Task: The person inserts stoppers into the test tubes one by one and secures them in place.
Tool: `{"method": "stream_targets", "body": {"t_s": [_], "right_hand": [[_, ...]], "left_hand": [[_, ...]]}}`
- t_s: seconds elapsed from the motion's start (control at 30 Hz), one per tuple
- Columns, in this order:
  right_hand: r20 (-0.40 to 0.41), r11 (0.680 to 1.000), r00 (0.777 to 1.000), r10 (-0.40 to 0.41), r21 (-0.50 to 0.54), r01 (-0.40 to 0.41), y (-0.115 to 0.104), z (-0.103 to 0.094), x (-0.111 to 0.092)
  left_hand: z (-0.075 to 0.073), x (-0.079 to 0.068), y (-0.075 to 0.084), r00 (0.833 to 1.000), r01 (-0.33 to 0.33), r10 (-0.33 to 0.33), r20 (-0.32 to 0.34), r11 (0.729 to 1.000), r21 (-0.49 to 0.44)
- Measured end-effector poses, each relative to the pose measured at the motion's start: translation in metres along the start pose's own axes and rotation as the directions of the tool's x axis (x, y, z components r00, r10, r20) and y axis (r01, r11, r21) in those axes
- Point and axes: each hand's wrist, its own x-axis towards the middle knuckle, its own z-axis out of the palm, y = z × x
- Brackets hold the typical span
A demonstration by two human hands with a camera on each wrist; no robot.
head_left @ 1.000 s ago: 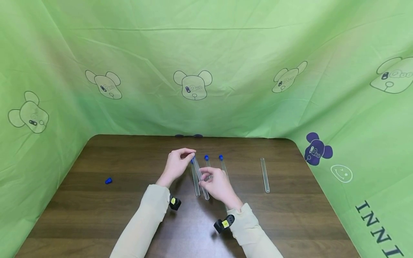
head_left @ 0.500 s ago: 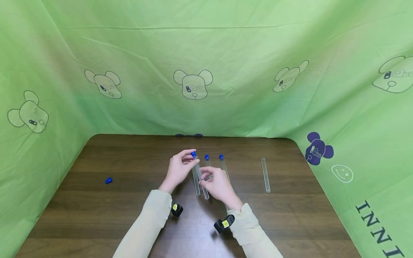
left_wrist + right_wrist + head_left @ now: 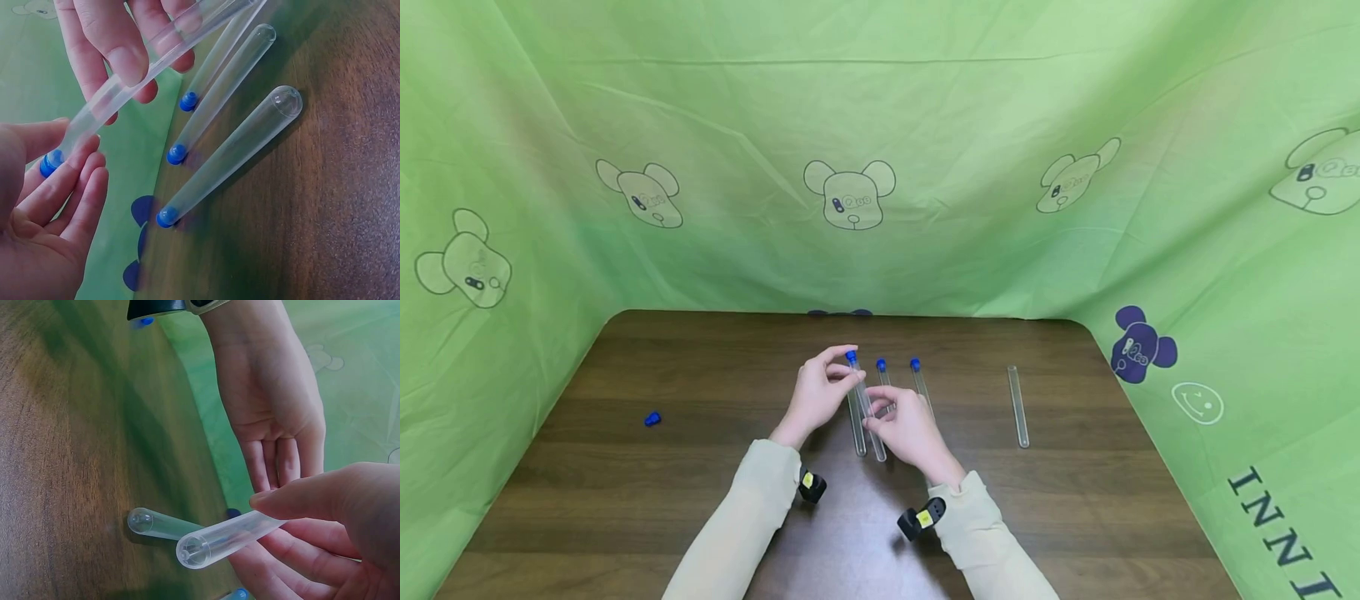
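My left hand [image 3: 822, 390] has its thumb and fingers round the top end of a clear test tube [image 3: 94, 115], which has a blue stopper [image 3: 51, 162] in its mouth. Lower down, my right hand [image 3: 910, 427] pinches the same tube between thumb and fingers, its rounded end [image 3: 194, 551] pointing toward me. The tube is tilted above the table. Beneath and beside the hands lie three stoppered tubes: a near one [image 3: 237, 150], a middle one [image 3: 225, 94] and a far one [image 3: 215, 59], partly hidden by the right hand in the head view.
An unstoppered test tube [image 3: 1018, 408] lies off to the right on the brown wooden table [image 3: 587, 500]. Over on the left is a loose blue stopper [image 3: 652, 419]. A green printed cloth [image 3: 850, 100] hangs behind the table and along both sides.
The left thumb has slid down from the tube's top onto its body, and the blue stopper now shows in the tube's mouth. The right hand has kept its place on the tube.
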Motion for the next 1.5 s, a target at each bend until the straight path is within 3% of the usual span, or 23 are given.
{"method": "stream_targets", "body": {"t_s": [0.5,0.9,1.5], "right_hand": [[-0.003,1.000,1.000,-0.017,0.000,0.017,0.000,-0.001,0.003],[0.122,1.000,0.992,0.005,0.027,-0.009,0.010,0.001,0.002],[0.081,0.999,0.996,-0.028,0.030,0.026,0.008,0.004,0.000]], "left_hand": [[-0.001,0.003,0.004,0.999,-0.040,0.040,-0.020,0.999,-0.015],[-0.006,0.008,0.007,0.999,-0.031,0.030,-0.025,0.999,-0.042],[-0.005,0.011,0.008,1.000,0.022,-0.023,-0.008,0.991,-0.135]]}}
